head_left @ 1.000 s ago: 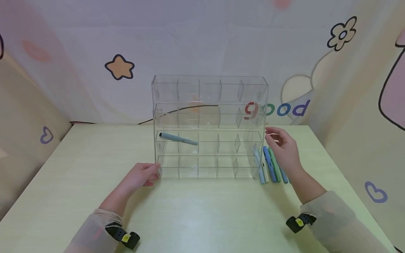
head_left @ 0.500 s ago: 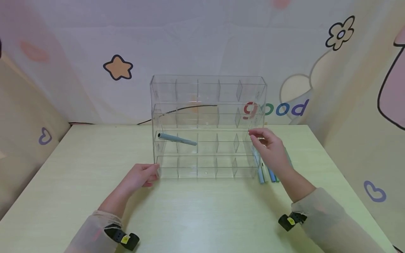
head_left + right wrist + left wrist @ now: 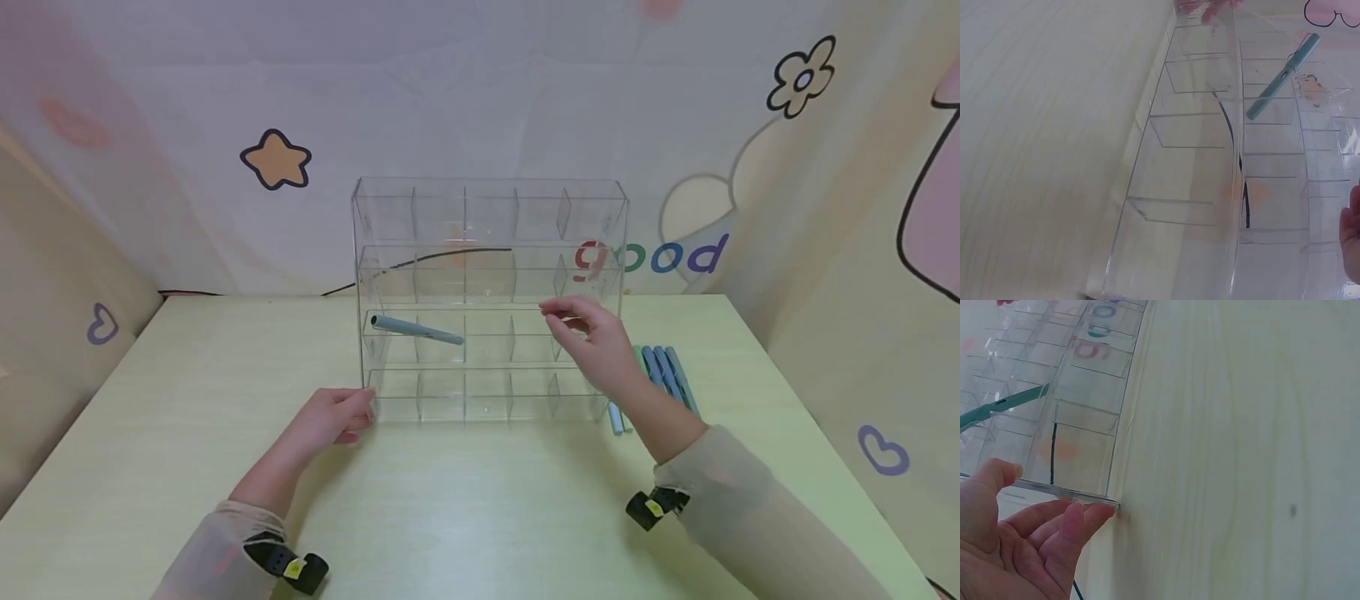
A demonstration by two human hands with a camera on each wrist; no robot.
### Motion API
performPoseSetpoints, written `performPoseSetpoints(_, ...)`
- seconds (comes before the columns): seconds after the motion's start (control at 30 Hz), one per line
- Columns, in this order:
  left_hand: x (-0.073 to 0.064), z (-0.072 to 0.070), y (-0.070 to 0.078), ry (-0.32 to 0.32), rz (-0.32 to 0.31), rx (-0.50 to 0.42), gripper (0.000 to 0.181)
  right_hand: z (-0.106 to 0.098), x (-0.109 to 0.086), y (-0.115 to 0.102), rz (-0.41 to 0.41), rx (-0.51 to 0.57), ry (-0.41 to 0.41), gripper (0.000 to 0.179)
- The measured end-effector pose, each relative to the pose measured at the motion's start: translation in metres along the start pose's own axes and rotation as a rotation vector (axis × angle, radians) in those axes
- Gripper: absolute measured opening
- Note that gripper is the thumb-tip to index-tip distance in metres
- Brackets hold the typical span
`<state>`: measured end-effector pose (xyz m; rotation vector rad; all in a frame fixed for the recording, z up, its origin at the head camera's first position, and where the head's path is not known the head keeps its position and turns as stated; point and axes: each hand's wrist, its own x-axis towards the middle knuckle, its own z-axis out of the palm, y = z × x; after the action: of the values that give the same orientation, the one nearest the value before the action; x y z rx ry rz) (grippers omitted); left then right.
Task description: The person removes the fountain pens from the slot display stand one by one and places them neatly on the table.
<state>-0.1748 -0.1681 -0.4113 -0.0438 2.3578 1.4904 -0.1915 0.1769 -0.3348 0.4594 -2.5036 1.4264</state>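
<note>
A clear acrylic display rack (image 3: 487,379) with rows of small compartments stands upright on the table. One teal pen (image 3: 417,330) lies slanted across its left part, in the second tier from the bottom. My left hand (image 3: 340,415) grips the rack's lower left side; in the left wrist view, thumb and fingers (image 3: 1054,522) lie on either side of the panel edge. My right hand (image 3: 596,342) hovers before the rack's right part, its fingers loosely bent and nothing visible in them. Only a bit of the right hand (image 3: 1352,237) shows in the right wrist view.
Several blue and green pens (image 3: 663,371) lie side by side on the table (image 3: 465,500) to the right of the rack, partly hidden by my right forearm. A printed cloth backdrop (image 3: 450,100) hangs behind.
My right hand has moved left, from beside the loose pens to in front of the rack. The left hand keeps its grip, and the slanted pen stays where it was.
</note>
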Motion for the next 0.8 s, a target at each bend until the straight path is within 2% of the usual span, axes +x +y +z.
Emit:
performPoseSetpoints(0.2,0.000,-0.001,-0.003,-0.008,-0.001,0.016,0.054,0.013,0.007,-0.007,-0.027,0.018,-0.065,0.025)
performPoseSetpoints(0.47,-0.001,-0.001,-0.003,-0.014,0.005,-0.001,0.053,0.025,0.015,-0.011,-0.027,0.045,-0.099,0.024)
performPoseSetpoints(0.8,-0.003,-0.001,-0.004,-0.021,0.000,-0.002,0.052,0.042,0.024,-0.018,0.008,0.101,-0.182,0.025)
